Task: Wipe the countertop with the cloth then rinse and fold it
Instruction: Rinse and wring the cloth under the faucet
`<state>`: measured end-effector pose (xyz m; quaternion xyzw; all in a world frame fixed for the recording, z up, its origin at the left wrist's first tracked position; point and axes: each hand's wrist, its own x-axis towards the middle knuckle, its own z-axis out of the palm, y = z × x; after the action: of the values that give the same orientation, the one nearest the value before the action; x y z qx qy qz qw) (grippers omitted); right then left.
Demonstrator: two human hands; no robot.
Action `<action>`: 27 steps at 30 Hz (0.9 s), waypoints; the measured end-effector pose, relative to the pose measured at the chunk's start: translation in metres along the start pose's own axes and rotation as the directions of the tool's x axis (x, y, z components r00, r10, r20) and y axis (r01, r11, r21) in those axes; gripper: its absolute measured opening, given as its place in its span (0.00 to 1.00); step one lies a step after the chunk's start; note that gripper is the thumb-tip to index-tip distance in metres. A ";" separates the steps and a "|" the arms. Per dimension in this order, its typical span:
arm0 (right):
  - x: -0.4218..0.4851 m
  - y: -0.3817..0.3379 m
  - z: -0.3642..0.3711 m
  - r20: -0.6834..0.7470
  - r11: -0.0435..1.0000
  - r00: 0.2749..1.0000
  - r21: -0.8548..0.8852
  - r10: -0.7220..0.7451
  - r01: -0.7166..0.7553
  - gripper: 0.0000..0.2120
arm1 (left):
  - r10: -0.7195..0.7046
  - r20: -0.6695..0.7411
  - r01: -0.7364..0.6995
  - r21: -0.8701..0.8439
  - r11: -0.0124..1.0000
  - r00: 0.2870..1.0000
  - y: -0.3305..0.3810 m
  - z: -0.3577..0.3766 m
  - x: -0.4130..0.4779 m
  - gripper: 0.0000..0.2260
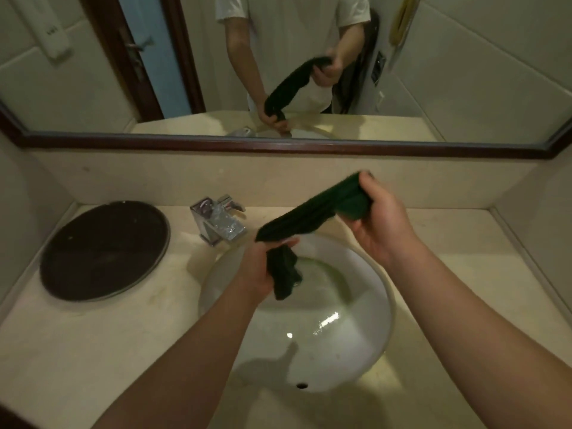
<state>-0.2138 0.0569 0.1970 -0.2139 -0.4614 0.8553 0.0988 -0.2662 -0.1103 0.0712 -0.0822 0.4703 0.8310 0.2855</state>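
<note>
A dark green cloth (309, 215) is stretched and twisted into a rope above the white round sink (365, 351). My left hand (258, 267) grips its lower end over the basin, and a loose tail hangs down from that fist. My right hand (377, 218) grips the upper end, higher and further right, near the back wall. The beige stone countertop (117, 342) surrounds the sink.
A chrome faucet (216, 219) stands behind the sink on the left. A dark round tray (103, 250) lies on the counter at the left. A framed mirror (278, 147) spans the wall and reflects a person holding the cloth. Side walls close in on both sides.
</note>
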 end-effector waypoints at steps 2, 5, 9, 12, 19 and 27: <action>0.000 0.025 -0.020 -0.103 0.990 0.990 -0.091 0.100 -0.109 0.05 | -0.051 0.038 0.061 -0.310 0.949 0.998 0.003 0.001 0.002 0.22; -0.004 0.072 -0.041 -0.095 0.864 0.971 -0.444 0.220 -0.239 0.08 | -0.085 0.120 0.141 -0.609 0.780 0.989 -0.001 0.003 0.000 0.23; -0.009 0.115 -0.038 -0.129 0.838 0.914 -0.366 0.385 -0.404 0.12 | -0.093 0.075 0.119 -0.568 0.814 0.993 -0.015 0.001 -0.001 0.29; -0.007 0.126 -0.029 -0.088 0.792 0.864 -0.363 0.495 -0.491 0.06 | -0.063 0.055 0.083 -0.570 0.818 0.996 -0.017 -0.007 0.000 0.22; 0.048 0.138 0.000 -0.108 0.448 0.967 -0.871 0.229 -0.203 0.16 | -0.192 -0.162 0.082 -0.518 0.851 0.968 -0.012 -0.055 0.010 0.23; 0.129 0.142 0.092 0.244 0.218 0.965 -0.951 0.092 0.219 0.20 | -0.345 -0.256 0.180 -0.503 0.845 0.903 -0.009 -0.071 0.034 0.10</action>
<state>-0.3663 -0.0429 0.0878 -0.1007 -0.9103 0.3937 -0.0794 -0.2987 -0.1525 0.0120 -0.3537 0.2815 0.8451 0.2853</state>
